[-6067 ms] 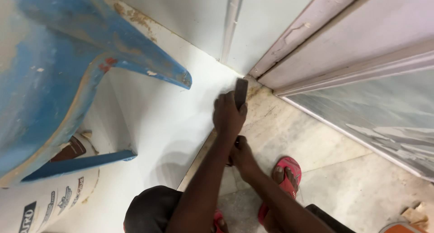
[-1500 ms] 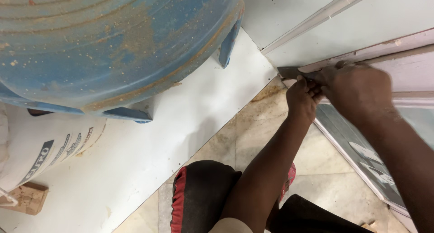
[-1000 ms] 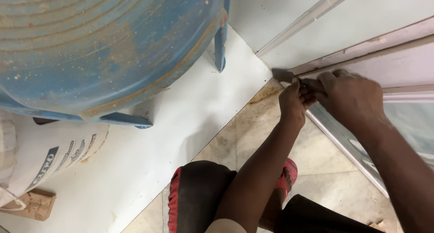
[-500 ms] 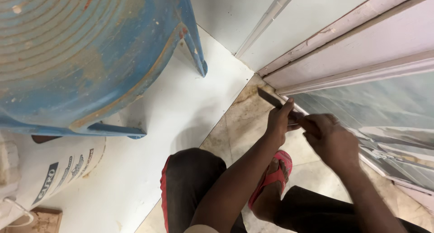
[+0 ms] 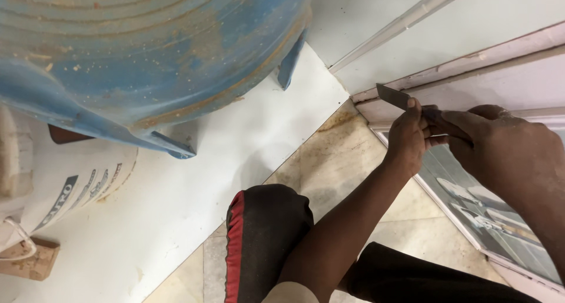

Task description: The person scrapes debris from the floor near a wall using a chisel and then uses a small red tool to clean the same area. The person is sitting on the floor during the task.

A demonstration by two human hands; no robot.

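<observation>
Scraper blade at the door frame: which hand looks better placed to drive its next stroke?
Probably the right hand: it wraps the scraper from behind, in line with the blade. The left hand only pinches near the blade tip with its fingers, steadying it against the door frame.

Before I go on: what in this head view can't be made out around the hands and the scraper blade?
- Scraper blade: only its tip shows; the left hand and right hand cover the rest.
- Right hand's fingertips: hidden behind the left hand.
- Door frame: cut off by the right edge.
- Blue plastic chair: cut off by the top edge.
- White bucket: partly under the chair.
</observation>
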